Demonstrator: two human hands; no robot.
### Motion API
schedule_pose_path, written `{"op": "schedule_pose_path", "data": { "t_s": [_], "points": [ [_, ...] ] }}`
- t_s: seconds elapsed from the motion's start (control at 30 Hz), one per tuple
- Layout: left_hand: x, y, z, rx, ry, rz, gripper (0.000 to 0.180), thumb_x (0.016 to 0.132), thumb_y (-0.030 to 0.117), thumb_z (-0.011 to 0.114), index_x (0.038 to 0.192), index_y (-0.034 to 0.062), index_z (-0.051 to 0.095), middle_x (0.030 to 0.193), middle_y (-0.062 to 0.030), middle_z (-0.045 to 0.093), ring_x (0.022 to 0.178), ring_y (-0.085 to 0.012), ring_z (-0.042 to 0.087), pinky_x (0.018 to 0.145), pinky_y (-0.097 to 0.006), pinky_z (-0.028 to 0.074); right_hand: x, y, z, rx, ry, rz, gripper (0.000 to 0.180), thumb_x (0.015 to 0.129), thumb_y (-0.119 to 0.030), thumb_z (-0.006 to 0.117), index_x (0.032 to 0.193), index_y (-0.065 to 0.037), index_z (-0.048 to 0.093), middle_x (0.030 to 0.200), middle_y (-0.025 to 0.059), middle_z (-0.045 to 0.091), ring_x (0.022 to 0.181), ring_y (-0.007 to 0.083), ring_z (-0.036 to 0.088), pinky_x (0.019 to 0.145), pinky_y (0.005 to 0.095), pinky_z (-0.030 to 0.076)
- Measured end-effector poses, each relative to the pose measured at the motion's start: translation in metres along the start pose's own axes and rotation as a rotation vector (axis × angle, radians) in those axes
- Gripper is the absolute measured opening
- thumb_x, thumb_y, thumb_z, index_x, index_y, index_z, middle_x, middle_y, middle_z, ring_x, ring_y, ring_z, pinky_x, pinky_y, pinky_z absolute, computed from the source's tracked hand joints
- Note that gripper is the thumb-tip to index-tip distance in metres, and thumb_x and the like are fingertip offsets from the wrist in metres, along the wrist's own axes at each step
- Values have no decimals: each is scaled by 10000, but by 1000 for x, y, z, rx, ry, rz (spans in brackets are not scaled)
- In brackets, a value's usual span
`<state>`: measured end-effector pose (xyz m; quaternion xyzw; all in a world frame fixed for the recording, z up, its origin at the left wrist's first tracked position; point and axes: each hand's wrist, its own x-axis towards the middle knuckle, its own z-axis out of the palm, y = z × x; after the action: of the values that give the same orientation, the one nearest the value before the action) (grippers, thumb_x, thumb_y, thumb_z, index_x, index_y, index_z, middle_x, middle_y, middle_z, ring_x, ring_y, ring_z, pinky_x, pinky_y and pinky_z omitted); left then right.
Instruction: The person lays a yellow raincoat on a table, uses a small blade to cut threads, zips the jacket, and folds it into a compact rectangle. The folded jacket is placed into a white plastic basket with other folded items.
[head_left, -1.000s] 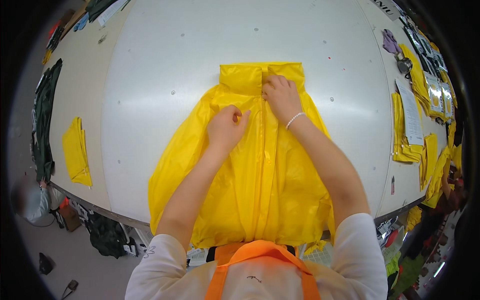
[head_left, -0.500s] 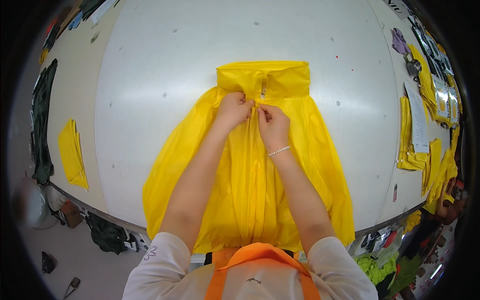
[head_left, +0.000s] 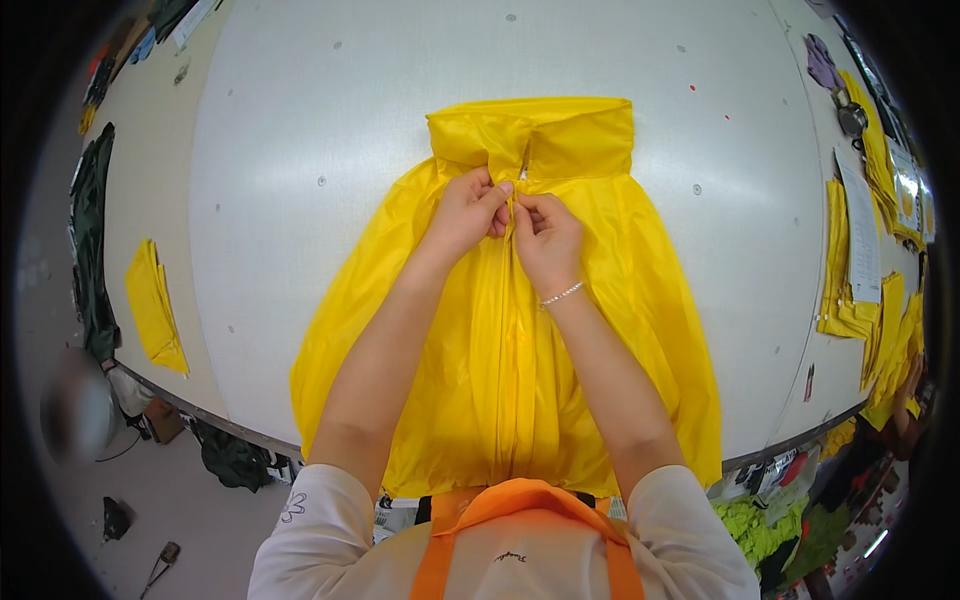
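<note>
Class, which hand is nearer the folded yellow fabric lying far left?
Left. The left hand is right of the folded yellow fabric; the right hand lies farther right.

No words or numbers can be read for certain. A short line of dark, slanting script [head_left: 512, 557] runs across the chest of the person's white shirt [head_left: 555, 577], small and blurred. The left sleeve [head_left: 325, 500] bears a flower outline [head_left: 293, 507]. On the right side of the table [head_left: 300, 90], a long white sheet of paper [head_left: 861, 235] carries faint rows of print, too small to make out. Near it, a packet [head_left: 905, 187] shows a pale label, blurred toward the picture's rim.
</note>
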<state>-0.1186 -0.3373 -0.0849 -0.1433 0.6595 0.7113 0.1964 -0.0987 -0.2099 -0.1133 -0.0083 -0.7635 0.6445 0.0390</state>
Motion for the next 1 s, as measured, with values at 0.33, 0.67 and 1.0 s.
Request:
{"op": "schedule_pose_path", "data": {
  "t_s": [0.33, 0.67, 1.0],
  "points": [
    [-37, -10, 21, 298, 325, 263, 163, 878, 153, 573, 927, 8, 518, 721, -47, 551, 586, -126, 521, 535, -256, 438, -41, -43, -34, -315, -252, 120, 189, 788, -87, 636, 929, 40, 626, 764, 126, 640, 624, 193, 617, 601, 295, 495],
    [-152, -16, 50, 1069, 396, 24, 268, 815, 276, 632, 853, 21, 556, 634, -88, 555, 541, -251, 536, 542, -381, 445, -133, -46, -64, -40, -242, 407, 147, 783, -67, 655, 891, 32, 640, 709, 94, 649, 627, 133, 611, 594, 254, 492],
    [-139, -59, 35, 39, 18, -98, 296, 877, 172, 536, 621, 60, 438, 528, 26, 421, 470, -75, 407, 442, -245, 331, -141, -44, -53, 97, -153, 425, 95, 773, -43, 666, 826, 27, 632, 670, 58, 619, 571, 100, 564, 561, 232, 475]
  ]
}}
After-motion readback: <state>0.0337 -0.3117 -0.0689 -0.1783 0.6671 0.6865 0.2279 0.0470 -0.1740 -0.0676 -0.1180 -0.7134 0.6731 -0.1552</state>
